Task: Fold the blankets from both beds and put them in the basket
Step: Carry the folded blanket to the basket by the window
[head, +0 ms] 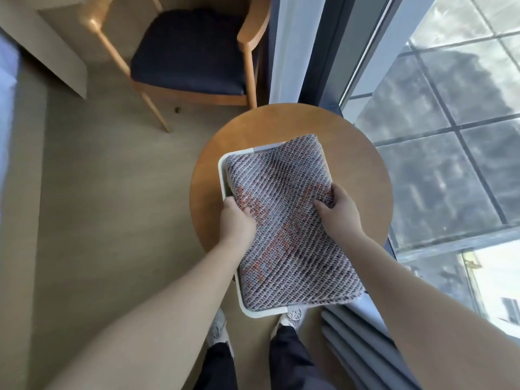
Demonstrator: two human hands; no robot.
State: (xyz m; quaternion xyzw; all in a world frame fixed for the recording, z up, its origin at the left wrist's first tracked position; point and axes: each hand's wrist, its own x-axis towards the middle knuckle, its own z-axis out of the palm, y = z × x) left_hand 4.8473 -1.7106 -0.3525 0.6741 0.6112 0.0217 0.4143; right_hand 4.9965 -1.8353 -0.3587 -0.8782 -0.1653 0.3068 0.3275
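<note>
Plainly at the placing step: folded knit blanket [284,220], grey weave with orange patches, held flat over a white rectangular basket [226,161] and covering nearly all of its opening. Far end of the blanket lying across the far rim and reaching a little past it; near right corner overhanging the near rim. Whether the underside already rests on the rim or on something inside, impossible to tell, since the cloth hides the interior.

Left hand [235,218] clamped on the blanket's left edge, thumb on top, fingers tucked beneath. Right hand [339,211] likewise closed on the right edge, fingers curled over the top of the fabric. Both grips pinching cloth, neither one loose.

Basket sitting on a round wooden bench [360,153], close to its near side. Beyond the bench, a wooden armchair [191,52] with a dark seat; to the right, a large window [450,136]; below, shoes on a tan floor.

Next move, by judgement: lowering the blanket so it drops inside the walls rather than bridging them, which calls for tucking in the overhanging corner and far end before letting go. Count of blankets already in the basket not visible.
</note>
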